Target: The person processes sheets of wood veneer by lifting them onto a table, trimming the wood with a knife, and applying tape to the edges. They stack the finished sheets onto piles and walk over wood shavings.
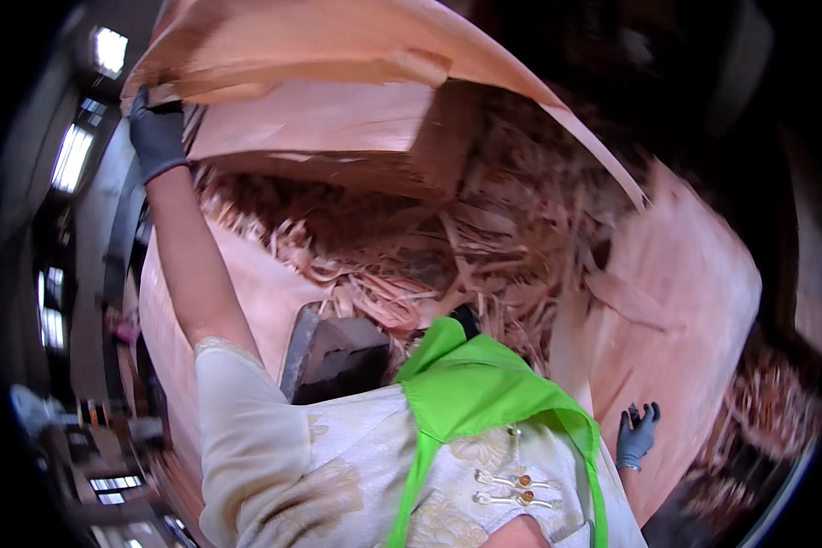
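My left hand (158, 137), in a dark grey glove, is closed on the edge of a large thin wood veneer sheet (274, 46) at the upper left. The sheet arches across the top and its narrow edge curves down to the right. Beneath it lies a thick, straight-sided stack of veneer (310, 119). My right hand (637, 437), gloved in grey, is at the lower right with its fingers apart and nothing in them. It is over or beside another pale veneer pile (676, 301); whether it touches is unclear.
Torn veneer strips (384, 247) cover the ground in the middle. A dark blocky object (338, 356) stands close to my body, beside a pale sheet (247, 265) on the left. More scraps (776, 402) lie at the far right. Bright windows (71, 157) line the left side.
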Motion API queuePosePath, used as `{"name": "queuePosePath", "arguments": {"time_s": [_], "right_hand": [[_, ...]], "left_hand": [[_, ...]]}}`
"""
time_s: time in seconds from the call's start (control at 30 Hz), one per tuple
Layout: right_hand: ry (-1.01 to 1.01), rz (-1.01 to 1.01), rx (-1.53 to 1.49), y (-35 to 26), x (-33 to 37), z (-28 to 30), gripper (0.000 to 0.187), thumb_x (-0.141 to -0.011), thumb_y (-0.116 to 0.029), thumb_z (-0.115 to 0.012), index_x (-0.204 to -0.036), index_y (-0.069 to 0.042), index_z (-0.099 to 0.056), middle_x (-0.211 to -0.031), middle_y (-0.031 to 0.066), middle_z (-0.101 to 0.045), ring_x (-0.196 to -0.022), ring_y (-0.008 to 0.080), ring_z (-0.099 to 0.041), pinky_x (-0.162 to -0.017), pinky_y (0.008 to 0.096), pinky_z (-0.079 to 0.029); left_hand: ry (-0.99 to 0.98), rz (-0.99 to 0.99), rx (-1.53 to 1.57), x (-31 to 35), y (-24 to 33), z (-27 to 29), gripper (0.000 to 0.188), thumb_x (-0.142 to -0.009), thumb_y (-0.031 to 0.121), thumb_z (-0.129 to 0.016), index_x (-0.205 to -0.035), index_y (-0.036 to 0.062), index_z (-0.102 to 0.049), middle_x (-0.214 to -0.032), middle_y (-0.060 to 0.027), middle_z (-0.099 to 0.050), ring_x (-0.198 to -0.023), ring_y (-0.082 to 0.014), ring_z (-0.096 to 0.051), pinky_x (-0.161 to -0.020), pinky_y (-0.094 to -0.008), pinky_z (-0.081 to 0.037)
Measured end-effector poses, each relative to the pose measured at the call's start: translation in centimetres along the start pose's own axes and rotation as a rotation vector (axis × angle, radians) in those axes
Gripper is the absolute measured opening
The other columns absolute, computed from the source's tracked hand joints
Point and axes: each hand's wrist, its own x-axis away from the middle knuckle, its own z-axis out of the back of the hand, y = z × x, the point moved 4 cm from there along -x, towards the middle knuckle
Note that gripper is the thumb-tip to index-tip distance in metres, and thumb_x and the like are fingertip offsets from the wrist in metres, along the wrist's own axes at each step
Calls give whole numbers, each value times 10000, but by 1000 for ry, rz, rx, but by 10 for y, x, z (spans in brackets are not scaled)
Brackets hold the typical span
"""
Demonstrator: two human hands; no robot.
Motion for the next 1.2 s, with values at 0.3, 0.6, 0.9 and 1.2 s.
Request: {"name": "queuePosePath", "arguments": {"time_s": [0.3,0.6,0.9,1.2], "right_hand": [[-615,518,-686,-407,-134,-149,373,-794,-11,-591,-1158,15,-512,-991,54,-589,-890,116,-561,-772,220,-450],[-1978,443,-1068,-792,26,-238,573,-902,-399,-498,-1328,-45,-354,-1278,53,-497,-533,32,-347,-471,188,-313],[-2338,211,-1501,-977,41,-398,335,-882,-377,-533,-1114,-136,-551,-1078,37,-594,-856,149,-569,-781,283,-464],[-1655,200,-1085,-1128,-11,-535,186,-832,-295,-620,-922,-136,-585,-807,-23,-596,-710,152,-585,-576,308,-489]], "left_hand": [[194,-243,108,-21,88,263,279,-883,85,-510,-1155,24,-526,-1094,-115,-585,-1008,-219,-575,-866,-317,-479],[557,-541,-378,69,169,382,387,-863,103,-555,-1237,50,-469,-1159,-83,-532,-1035,-177,-531,-892,-295,-439],[1046,-386,-96,193,38,481,530,-852,77,-533,-1343,121,-341,-1294,-54,-436,-1172,-195,-431,-969,-331,-373],[1330,-152,237,201,-191,545,312,-870,195,-535,-1160,94,-476,-1066,-54,-573,-974,-188,-560,-787,-320,-489]]}}
